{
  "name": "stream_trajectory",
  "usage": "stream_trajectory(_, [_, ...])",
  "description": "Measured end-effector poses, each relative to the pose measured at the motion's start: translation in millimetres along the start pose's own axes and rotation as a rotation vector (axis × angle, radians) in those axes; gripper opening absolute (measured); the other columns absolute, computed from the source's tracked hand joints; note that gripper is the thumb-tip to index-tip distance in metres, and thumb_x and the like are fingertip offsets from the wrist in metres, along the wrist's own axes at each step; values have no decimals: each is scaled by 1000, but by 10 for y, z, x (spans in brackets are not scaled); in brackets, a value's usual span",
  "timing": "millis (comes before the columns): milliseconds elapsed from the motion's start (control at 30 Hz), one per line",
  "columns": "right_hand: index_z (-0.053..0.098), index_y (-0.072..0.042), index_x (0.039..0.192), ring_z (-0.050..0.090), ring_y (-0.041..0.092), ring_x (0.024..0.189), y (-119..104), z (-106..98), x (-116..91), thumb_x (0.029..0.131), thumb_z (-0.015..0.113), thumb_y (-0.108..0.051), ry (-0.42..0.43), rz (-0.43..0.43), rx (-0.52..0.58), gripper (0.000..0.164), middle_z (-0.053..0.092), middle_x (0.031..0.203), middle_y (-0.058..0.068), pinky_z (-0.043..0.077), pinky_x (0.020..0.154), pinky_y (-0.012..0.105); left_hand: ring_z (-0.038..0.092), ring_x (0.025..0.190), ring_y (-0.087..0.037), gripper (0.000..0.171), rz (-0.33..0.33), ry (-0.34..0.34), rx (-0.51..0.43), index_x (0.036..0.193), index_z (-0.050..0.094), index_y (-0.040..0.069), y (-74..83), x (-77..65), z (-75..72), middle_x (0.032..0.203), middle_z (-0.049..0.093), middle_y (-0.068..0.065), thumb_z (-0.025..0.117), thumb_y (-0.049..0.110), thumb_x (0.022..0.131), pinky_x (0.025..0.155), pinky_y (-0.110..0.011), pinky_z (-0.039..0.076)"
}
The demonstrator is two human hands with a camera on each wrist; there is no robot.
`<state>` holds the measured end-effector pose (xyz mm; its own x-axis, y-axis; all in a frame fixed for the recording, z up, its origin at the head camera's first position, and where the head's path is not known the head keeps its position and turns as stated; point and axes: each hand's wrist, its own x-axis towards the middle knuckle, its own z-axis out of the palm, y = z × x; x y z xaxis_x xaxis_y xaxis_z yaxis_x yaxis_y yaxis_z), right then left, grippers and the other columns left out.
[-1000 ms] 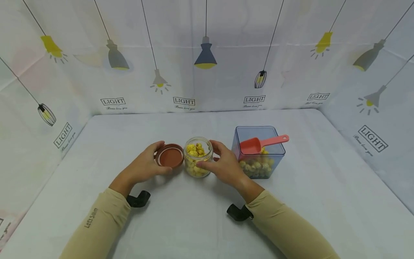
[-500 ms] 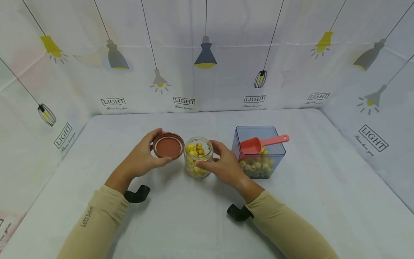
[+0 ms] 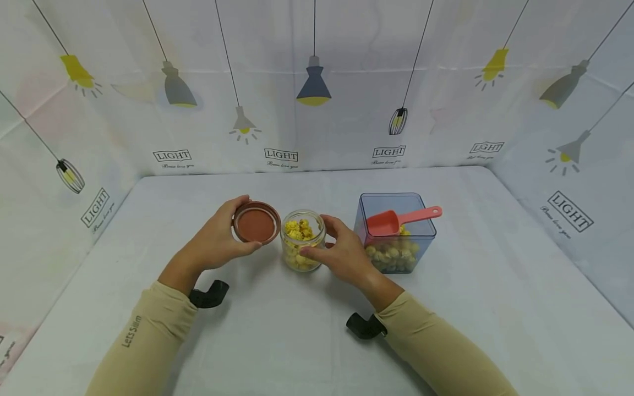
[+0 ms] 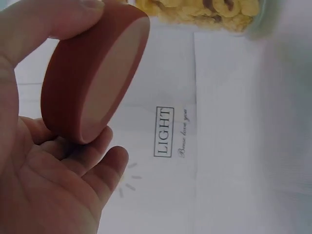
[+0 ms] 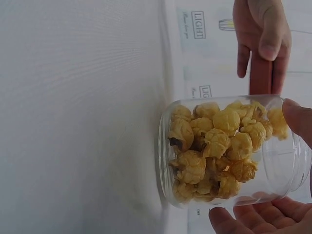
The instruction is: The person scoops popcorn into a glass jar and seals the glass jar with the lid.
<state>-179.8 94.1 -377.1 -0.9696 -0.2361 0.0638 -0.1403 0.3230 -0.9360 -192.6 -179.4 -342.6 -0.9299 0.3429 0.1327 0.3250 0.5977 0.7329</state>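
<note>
A reddish-brown round lid [image 3: 255, 223] is gripped by its edge between the thumb and fingers of my left hand [image 3: 215, 236]. The lid is raised off the table, its paler inner side facing up toward the head view. Just right of it stands an uncovered glass jar [image 3: 303, 242], upright on the table. Yellow popcorn [image 5: 214, 146] fills much of the jar, as the right wrist view shows. My right hand [image 3: 342, 247] holds the jar from its right side, thumb in front and fingers behind.
Right of the jar stands a bluish clear square container [image 3: 421, 245] holding more popcorn. A coral-pink scoop [image 3: 396, 221] lies in it, its handle sticking out over the right rim. White cloth [image 3: 277, 341] covers the table, and a lamp-printed backdrop [image 3: 346, 121] rises behind.
My left hand has lifted the lid up and slightly away from the table, beside the jar's mouth. My right hand and the jar have stayed in place.
</note>
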Motion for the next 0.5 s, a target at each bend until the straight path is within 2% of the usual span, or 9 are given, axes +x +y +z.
stream_trajectory(200, [41, -5, 149, 45, 25, 134, -9, -3, 3, 81, 86, -27, 0, 2, 14, 85, 51, 144, 12, 46, 104, 46, 42, 133, -31, 98, 49, 13, -4, 154, 25, -3, 106, 24, -26, 150, 39, -17, 85, 17, 80, 108, -49, 40])
stream_trajectory(500, [40, -4, 149, 44, 27, 135, -4, 3, -2, 82, 86, -26, -3, -3, 15, 84, 50, 145, 13, 45, 104, 48, 43, 135, -30, 96, 119, 26, -94, 154, 28, 0, 244, 111, 56, 152, 38, -13, 86, 19, 79, 108, -43, 42])
